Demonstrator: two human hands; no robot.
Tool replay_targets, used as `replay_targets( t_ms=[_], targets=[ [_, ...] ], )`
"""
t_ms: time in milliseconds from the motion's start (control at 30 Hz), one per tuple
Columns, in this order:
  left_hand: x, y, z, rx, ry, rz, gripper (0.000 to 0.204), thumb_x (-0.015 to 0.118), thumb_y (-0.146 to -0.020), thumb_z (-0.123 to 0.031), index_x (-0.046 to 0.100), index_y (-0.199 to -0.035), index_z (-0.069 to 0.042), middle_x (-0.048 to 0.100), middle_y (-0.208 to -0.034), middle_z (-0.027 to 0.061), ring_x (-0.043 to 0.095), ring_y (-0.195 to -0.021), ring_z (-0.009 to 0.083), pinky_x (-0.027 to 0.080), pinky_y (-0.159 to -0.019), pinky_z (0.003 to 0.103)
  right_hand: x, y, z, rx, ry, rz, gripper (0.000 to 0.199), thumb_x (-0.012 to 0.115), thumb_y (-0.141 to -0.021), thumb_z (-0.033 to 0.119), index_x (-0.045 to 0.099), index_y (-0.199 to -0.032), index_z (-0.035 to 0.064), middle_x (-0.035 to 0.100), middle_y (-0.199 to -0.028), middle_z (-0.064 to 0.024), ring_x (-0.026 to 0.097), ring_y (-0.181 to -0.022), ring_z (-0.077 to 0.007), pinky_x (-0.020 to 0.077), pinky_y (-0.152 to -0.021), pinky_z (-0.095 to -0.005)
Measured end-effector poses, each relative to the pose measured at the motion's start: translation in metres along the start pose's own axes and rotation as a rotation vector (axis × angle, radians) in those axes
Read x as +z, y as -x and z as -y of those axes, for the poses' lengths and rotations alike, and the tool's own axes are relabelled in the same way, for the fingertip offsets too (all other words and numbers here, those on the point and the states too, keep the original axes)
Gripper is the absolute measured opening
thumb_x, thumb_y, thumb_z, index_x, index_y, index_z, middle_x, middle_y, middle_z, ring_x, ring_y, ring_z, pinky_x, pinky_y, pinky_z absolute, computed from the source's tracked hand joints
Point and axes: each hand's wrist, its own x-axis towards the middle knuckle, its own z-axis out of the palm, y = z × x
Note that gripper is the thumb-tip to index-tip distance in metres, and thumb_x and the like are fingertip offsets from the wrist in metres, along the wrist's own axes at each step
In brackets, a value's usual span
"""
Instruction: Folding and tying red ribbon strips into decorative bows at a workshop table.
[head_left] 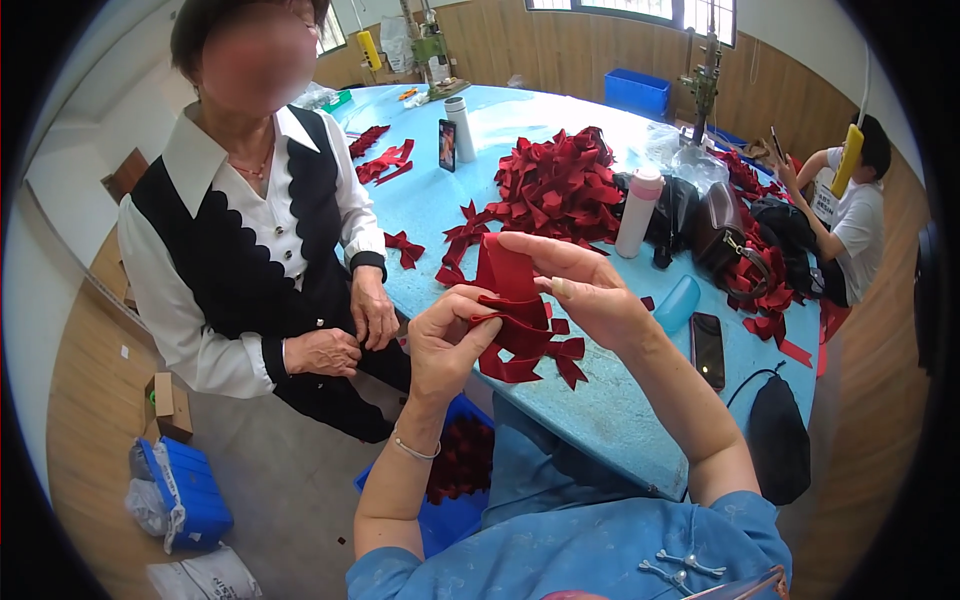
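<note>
In front of my chest, above the table's edge, I hold a dark red ribbon folded into loops. My left hand pinches its lower folds between thumb and fingers. My right hand is at the upper part, its long fingers at the ribbon's top edge and its thumb bent beside it; the exact grip there is partly hidden. Just beyond and below the folds lie red ribbon bows on the blue table. A large heap of red bows rises behind my hands.
A person stands at the left, hands together. At the right, another person holds a phone. A pink-lidded bottle, black phone, brown bag and black pouch lie around. Below is a blue bin of red pieces.
</note>
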Motion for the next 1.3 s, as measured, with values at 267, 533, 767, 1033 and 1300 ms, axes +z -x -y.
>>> replay_targets(
  t_ms=[267, 533, 767, 1033, 1300],
  targets=[
    [-0.001, 0.001, 0.009, -0.029, 0.027, -0.082, 0.011, 0.067, -0.086, 0.011, 0.065, -0.093, 0.002, 0.065, -0.107, 0.0065, 0.060, -0.095, 0.0090, 0.048, -0.084, 0.022, 0.013, -0.004, 0.014, -0.163, 0.032, 0.096, 0.070, 0.068, -0.085, 0.032, 0.049, -0.141, -0.0046, 0.049, -0.146, -0.0205, 0.043, -0.139, -0.0299, 0.0258, -0.118, -0.0477],
    [-0.013, -0.005, 0.012, 0.003, 0.038, -0.031, 0.009, 0.065, -0.088, 0.010, 0.065, -0.093, 0.002, 0.065, -0.107, 0.0058, 0.060, -0.093, 0.0078, 0.049, -0.082, 0.022, 0.021, 0.012, 0.030, -0.346, 0.424, 0.471, 0.038, 0.068, -0.082, 0.020, 0.071, -0.111, -0.0045, 0.071, -0.112, -0.0183, 0.066, -0.110, -0.0326, 0.0288, -0.115, -0.0476],
    [-0.021, -0.012, 0.008, 0.015, 0.061, -0.072, 0.007, 0.066, -0.089, 0.008, 0.065, -0.092, 0.002, 0.065, -0.107, 0.0075, 0.061, -0.092, 0.0092, 0.050, -0.082, 0.023, 0.035, 0.036, 0.015, -0.022, 0.714, 0.849, 0.011, 0.064, -0.088, 0.004, 0.072, -0.084, -0.0004, 0.072, -0.089, -0.0109, 0.069, -0.084, -0.0250, 0.0488, -0.090, -0.0396],
    [-0.024, -0.022, 0.006, 0.043, 0.073, 0.019, 0.007, 0.066, -0.088, 0.007, 0.065, -0.093, 0.002, 0.065, -0.109, 0.0097, 0.063, -0.095, 0.0131, 0.051, -0.086, 0.026, -0.008, 0.010, 0.014, -0.149, 0.505, -0.304, 0.014, 0.070, -0.087, 0.001, 0.067, -0.100, -0.0004, 0.068, -0.095, -0.0064, 0.064, -0.089, -0.0112, 0.0533, -0.079, -0.0259],
    [-0.026, -0.022, 0.015, 0.037, 0.088, 0.018, 0.009, 0.065, -0.089, 0.007, 0.065, -0.096, 0.002, 0.066, -0.109, 0.0115, 0.063, -0.098, 0.0155, 0.051, -0.089, 0.028, -0.006, -0.005, -0.013, -0.027, 0.527, -0.166, 0.027, 0.071, -0.086, 0.001, 0.061, -0.111, 0.0001, 0.064, -0.100, -0.0049, 0.063, -0.091, -0.0107, 0.0535, -0.083, -0.0257]
  ],
)
